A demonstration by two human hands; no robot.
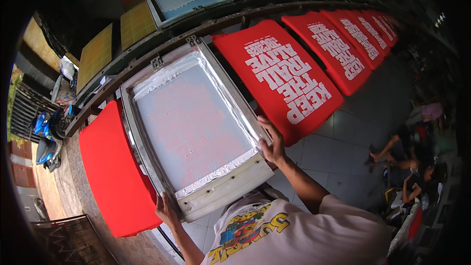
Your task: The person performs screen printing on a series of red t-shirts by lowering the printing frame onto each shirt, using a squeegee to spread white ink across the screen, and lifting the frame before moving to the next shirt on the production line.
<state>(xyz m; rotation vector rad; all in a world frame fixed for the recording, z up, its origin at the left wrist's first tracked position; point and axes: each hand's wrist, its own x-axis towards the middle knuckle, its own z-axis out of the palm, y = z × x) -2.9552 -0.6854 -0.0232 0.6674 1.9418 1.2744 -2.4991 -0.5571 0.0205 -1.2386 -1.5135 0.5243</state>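
Note:
A screen-printing frame [190,118] lies in front of me, its mesh greyish white with a reddish patch and silver tape around the inner edge. My left hand [167,210] grips the frame's near left corner. Higher up, on the right side rail, my right hand [271,142] is closed around the edge. Metal clamps [156,63] sit at the frame's far end by a long rail. What lies under the frame is mostly hidden. To its left is a plain red fabric panel [115,172]; to its right, a red panel with white block lettering [282,78].
More printed red panels [333,51] run off to the far right. Across the rail stand other screens [186,2] and yellowish boards [95,56]. A blue motorbike [46,140] is parked at left. People [412,181] sit on the right over the tiled floor [316,154].

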